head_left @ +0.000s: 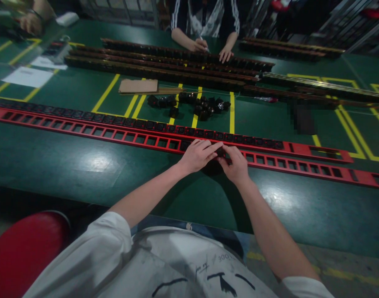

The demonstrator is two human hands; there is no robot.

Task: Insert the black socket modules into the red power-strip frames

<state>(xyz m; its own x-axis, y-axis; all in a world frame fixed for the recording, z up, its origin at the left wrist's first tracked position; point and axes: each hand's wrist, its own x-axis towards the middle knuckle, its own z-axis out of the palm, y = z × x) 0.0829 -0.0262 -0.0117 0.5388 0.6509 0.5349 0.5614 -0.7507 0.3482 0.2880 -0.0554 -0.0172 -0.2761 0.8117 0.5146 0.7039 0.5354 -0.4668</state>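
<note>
My left hand (197, 155) and my right hand (235, 164) meet over the nearer red slotted strip (140, 138). Between their fingertips is a small black socket module (220, 151), mostly covered by the fingers. Both hands are closed around it, right at the strip. One black socket (185, 145) sits in a slot just left of my left hand. Rows of square openings run along the strip on either side. Directly behind lies a second red strip (320, 153), filled along most of its length with black sockets (160, 127).
Loose black modules (205, 106) lie in a pile beyond the strips, near a flat piece of cardboard (138, 86). Long dark rails (164, 66) stretch across the table. Opposite, a person's hands (199, 44) hold a pen. A red stool (31, 252) stands at the lower left.
</note>
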